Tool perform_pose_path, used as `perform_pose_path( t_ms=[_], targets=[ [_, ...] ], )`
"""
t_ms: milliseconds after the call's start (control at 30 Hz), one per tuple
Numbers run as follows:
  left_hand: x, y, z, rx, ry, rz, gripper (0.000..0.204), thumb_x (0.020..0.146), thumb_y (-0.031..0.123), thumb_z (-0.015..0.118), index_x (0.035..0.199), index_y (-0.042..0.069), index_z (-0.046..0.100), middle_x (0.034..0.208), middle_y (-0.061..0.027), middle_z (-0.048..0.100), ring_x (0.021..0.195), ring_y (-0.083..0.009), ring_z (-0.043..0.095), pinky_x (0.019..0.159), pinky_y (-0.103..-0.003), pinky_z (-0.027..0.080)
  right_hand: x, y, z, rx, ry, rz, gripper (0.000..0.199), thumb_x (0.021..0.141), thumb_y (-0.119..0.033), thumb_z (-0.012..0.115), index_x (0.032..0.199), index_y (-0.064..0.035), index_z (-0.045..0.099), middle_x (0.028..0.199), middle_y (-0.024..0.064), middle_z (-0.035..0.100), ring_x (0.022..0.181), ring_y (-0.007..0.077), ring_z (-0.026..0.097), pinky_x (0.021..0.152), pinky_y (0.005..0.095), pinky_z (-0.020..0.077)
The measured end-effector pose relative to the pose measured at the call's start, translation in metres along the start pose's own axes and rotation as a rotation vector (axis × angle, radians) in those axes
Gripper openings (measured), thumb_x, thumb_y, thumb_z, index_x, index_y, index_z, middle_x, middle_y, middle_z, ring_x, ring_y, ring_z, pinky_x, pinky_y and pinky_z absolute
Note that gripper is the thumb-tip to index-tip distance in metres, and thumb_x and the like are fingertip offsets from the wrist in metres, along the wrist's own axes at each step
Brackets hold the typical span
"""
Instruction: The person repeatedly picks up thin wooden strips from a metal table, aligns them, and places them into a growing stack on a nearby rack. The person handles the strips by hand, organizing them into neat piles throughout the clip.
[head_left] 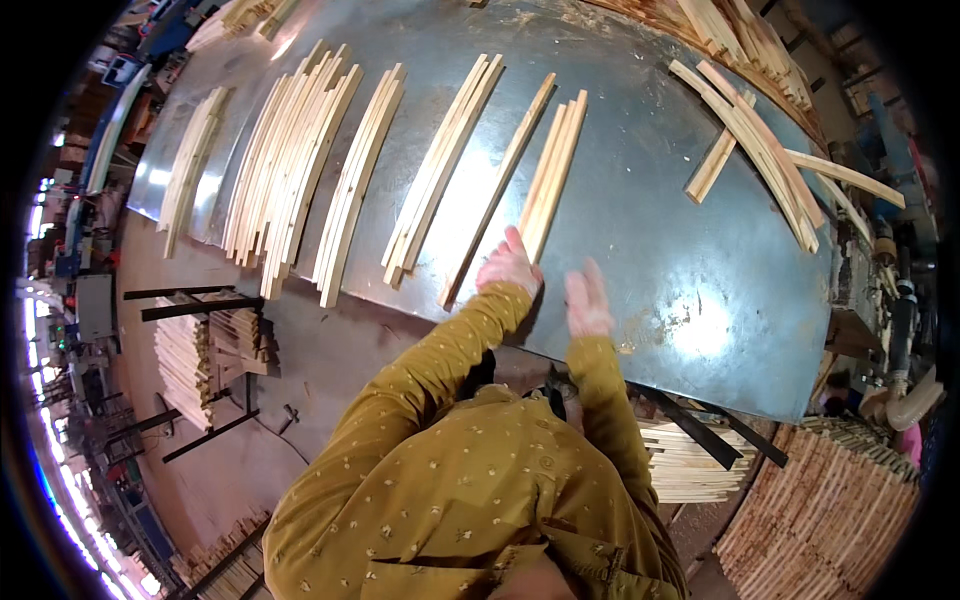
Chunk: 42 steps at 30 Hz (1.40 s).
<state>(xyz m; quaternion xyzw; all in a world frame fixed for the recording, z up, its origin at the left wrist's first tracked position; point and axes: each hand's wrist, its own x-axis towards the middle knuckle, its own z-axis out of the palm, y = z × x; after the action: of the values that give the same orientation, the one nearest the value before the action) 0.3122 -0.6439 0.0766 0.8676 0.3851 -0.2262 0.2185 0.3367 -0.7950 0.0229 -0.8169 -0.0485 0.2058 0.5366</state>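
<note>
Left hand (510, 266): at near end of pale, slender wooden strips (554, 180), grip cannot be told | Right hand (588, 300): released, fingers extended | Desk (660, 240): smooth, glossy grey metal

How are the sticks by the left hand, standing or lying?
Lying down: the sticks stretch flat along the table, the left hand at their near end.

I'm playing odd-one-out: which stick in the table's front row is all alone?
The brown-edged stick, just left of the short bundle by the left hand: its neighbours lie in bunches.
</note>
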Motion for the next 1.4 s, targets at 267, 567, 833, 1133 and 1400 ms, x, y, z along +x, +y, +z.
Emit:
perform_pose_path(
  t_ms=[267, 567, 833, 1133, 1400],
  targets=[
    [0.01, -0.062, -0.053, -0.046, -0.313, 0.377, 0.075, 0.09, 0.041, 0.058, 0.149, 0.004, 0.029, 0.144, -0.0234, 0.045, 0.124, -0.0347, 0.055, 0.105, -0.047, 0.044, 0.07, -0.106, 0.067, -0.799, -0.239, 0.459, 0.088, 0.087, -0.057, 0.06, 0.149, -0.0036, 0.029, 0.143, 0.0215, 0.05, 0.128, 0.0329, 0.054, 0.106, 0.0434, 0.0442],
    [0.069, -0.105, -0.032, -0.35, -0.065, 0.121, 0.063, 0.089, 0.03, 0.062, 0.144, 0.006, 0.042, 0.133, -0.0219, 0.057, 0.118, -0.0335, 0.058, 0.097, -0.04, 0.048, 0.095, -0.121, 0.071, -0.945, -0.329, 0.426, 0.086, 0.087, -0.054, 0.059, 0.149, -0.0007, 0.03, 0.136, 0.0208, 0.057, 0.121, 0.0318, 0.06, 0.101, 0.0408, 0.0486],
    [0.036, -0.076, -0.045, -0.409, 0.352, 0.246, 0.063, 0.093, 0.022, 0.057, 0.149, 0.01, 0.032, 0.127, -0.0234, 0.059, 0.11, -0.0372, 0.062, 0.094, -0.044, 0.05, 0.073, -0.122, 0.086, -0.3, -0.081, -0.253, 0.088, 0.089, -0.05, 0.063, 0.152, -0.0004, 0.027, 0.144, 0.0275, 0.046, 0.133, 0.0371, 0.047, 0.108, 0.0403, 0.0408],
    [0.047, -0.148, -0.087, -0.327, 0.412, -0.026, 0.076, 0.083, 0.037, 0.074, 0.142, 0.001, 0.041, 0.142, -0.0236, 0.047, 0.13, -0.0375, 0.048, 0.104, -0.046, 0.044, 0.1, -0.118, 0.102, 0.149, -0.5, 0.273, 0.065, 0.093, -0.043, 0.057, 0.136, 0.0044, 0.048, 0.116, 0.0176, 0.066, 0.101, 0.0247, 0.064, 0.091, 0.0299, 0.0502],
    [0.082, -0.144, -0.083, -0.152, 0.106, -0.129, 0.068, 0.082, 0.034, 0.07, 0.135, -0.002, 0.048, 0.13, -0.0238, 0.058, 0.122, -0.0375, 0.056, 0.103, -0.042, 0.046, 0.021, -0.092, -0.019, 0.621, -0.242, 0.063, 0.034, 0.098, -0.028, 0.053, 0.114, 0.0013, 0.06, 0.095, 0.0076, 0.065, 0.082, 0.0146, 0.061, 0.074, 0.0289, 0.0524]
  ],
)
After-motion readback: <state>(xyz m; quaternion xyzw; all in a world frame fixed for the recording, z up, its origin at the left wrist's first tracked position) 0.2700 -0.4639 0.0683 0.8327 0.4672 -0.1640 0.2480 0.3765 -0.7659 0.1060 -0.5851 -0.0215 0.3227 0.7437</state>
